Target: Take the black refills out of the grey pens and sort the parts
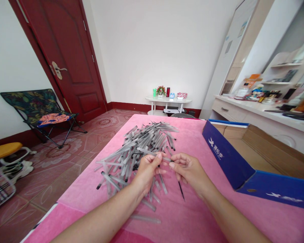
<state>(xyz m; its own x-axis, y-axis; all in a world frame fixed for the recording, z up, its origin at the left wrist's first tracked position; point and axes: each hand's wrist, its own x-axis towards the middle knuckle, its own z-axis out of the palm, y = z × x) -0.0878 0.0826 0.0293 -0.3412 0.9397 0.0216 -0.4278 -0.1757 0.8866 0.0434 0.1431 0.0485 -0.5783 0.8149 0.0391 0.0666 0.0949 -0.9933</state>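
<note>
Pile of pen tubes point(144, 140): a loose heap of grey and clear tubes on the pink cloth point(192, 219). From my hands it lies at 11 to 12 o'clock, and its near edge comes just under my left fingers.

Left hand point(148, 167): closed in a pinch. The thumb and the curled fingers grip one pen tube point(150, 152) near its middle. The wrist lies over some scattered tubes at the near side of the heap.

Pen tube: it is up in the air between my two hands, a little above the heap and not resting on the cloth.

Long axis: almost from 9 o'clock to 3 o'clock, with the right end a little lower. The free left end sticks out past my left hand, over the heap.

Right hand point(188, 168): also closed. The fingertips pinch the right end of the same tube, at 9 o'clock from my palm.

Nearer hand: both touch the tube. The left one carries the body and the right one has only the tip. The two hands nearly meet.

Black refill point(181, 191): a thin dark stick that points to 5 o'clock from below my right palm. I cannot tell if the palm holds it or if it lies on the cloth.

Blue box point(225, 158): open cardboard box at 2 o'clock from my right hand, well apart from it.
</note>
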